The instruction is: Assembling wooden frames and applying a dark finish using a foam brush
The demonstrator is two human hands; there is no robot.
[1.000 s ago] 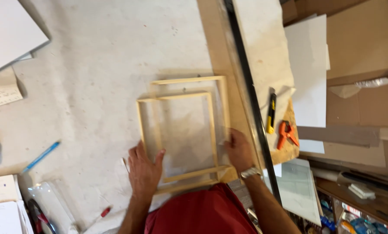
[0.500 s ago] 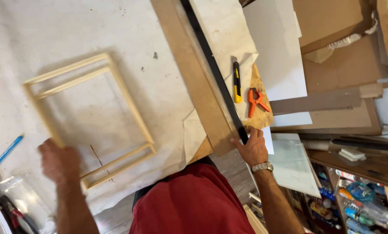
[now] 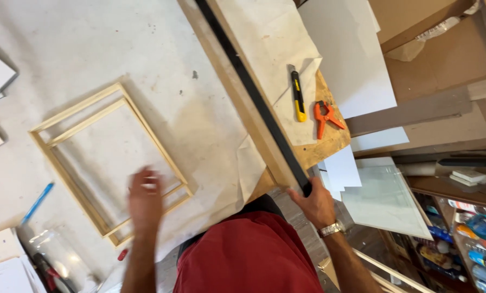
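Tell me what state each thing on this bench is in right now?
Wooden frames: two stacked, lying flat.
Left hand: blurred, open, over the frames.
Right hand: grip closed on the black straightedge.
Utility knife: lying flat.
Orange clamp: lying loose, clamping nothing.

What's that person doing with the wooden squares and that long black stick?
A person in a red shirt stands at a paper-covered workbench. Their right hand grips the near end of a long black straightedge that lies along a wooden board. Their left hand, blurred, hovers over two pale wooden frames stacked flat on the bench. A yellow utility knife and an orange clamp lie untouched to the right of the straightedge.
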